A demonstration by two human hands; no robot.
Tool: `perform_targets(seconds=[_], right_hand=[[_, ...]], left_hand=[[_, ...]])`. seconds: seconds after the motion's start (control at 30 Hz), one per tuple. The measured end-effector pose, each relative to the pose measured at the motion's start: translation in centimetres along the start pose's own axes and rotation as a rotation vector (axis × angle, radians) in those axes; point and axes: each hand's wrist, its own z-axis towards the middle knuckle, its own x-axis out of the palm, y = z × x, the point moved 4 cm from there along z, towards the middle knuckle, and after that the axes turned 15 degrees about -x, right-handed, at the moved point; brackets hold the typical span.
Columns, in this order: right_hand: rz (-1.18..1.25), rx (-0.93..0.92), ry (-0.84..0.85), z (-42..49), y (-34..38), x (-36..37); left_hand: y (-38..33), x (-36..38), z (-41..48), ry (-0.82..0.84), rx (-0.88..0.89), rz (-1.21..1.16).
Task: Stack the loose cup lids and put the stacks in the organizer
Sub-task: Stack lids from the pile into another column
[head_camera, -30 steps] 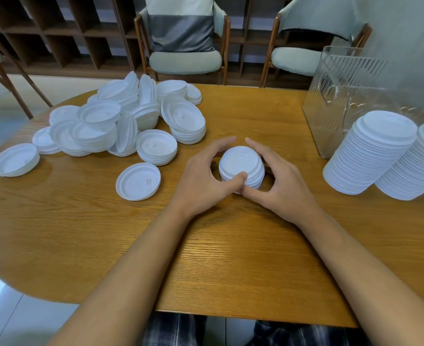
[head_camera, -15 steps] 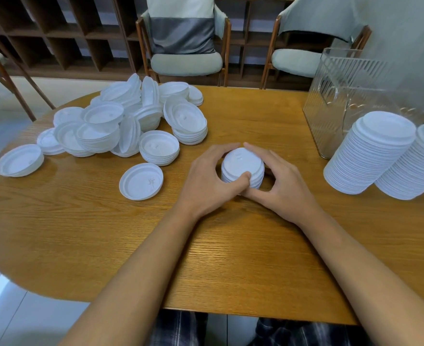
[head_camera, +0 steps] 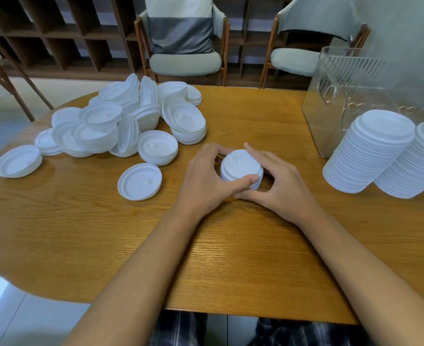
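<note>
Left hand (head_camera: 206, 182) and right hand (head_camera: 287, 192) both curl round the short lid stack (head_camera: 241, 167) at the centre of the table (head_camera: 81, 233) — an uneven squeeze while carrying it to the organizer (head_camera: 330, 103) at two o'clock could splay and spill the lids.

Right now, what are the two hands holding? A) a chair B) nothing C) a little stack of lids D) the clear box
C: the left hand and the right hand both curl round a short stack of lids standing on the table.
</note>
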Motion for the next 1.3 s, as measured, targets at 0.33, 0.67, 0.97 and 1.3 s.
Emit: perform_targets(seconds=[0.33, 0.67, 0.97, 1.3], right_hand=[[-0.048, 0.022, -0.002, 0.1, 0.4, 0.1], [-0.057, 0.069, 0.045, 1.2, 2.7, 2.4], [-0.016, 0.015, 0.066, 3.3, 5.1, 5.6], [0.029, -0.005, 0.012, 3.5, 5.3, 6.0]], left_hand=[[0.0, -1.3, -1.1, -0.06, 0.068, 0.15], [3.8, -11.2, -5.3, -0.36, 0.276, 0.469], [6.0, -13.4, -5.7, -0.275, 0.037, 0.413], [5.9, -13.7, -5.4, -0.289, 0.182, 0.346]])
